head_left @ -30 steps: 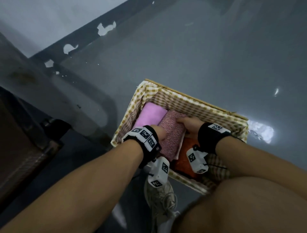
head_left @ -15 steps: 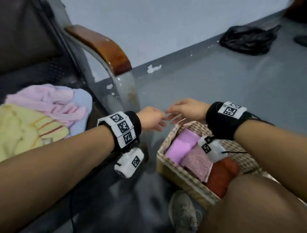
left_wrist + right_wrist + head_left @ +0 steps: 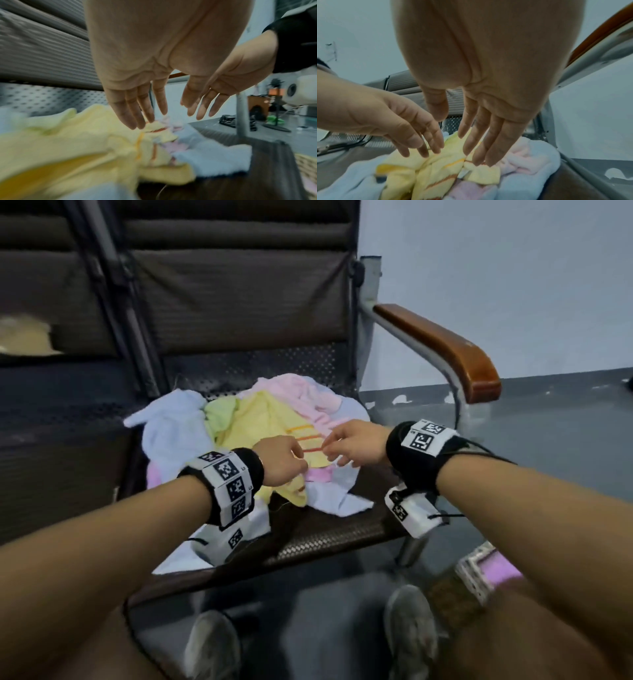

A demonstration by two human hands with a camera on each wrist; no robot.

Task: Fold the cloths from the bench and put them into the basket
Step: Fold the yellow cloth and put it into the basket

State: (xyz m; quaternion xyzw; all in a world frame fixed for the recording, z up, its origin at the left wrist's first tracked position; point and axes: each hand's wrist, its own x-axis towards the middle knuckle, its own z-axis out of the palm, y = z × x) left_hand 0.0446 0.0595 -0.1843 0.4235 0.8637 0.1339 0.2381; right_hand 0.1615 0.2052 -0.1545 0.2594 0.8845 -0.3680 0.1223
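Bare forearms, each strapped at the wrist with a black band (image 3: 409, 460) carrying white panels printed with black square code markers — the left hand (image 3: 279, 463) and the right hand (image 3: 356, 445) are uncovered. A small white camera housing (image 3: 412, 513) with a marker of its own hangs beneath each wrist, with thin black cords trailing from it. Below, bare knees and a pair of worn grey lace-up sneakers (image 3: 212, 645) — laces pale, toes scuffed.
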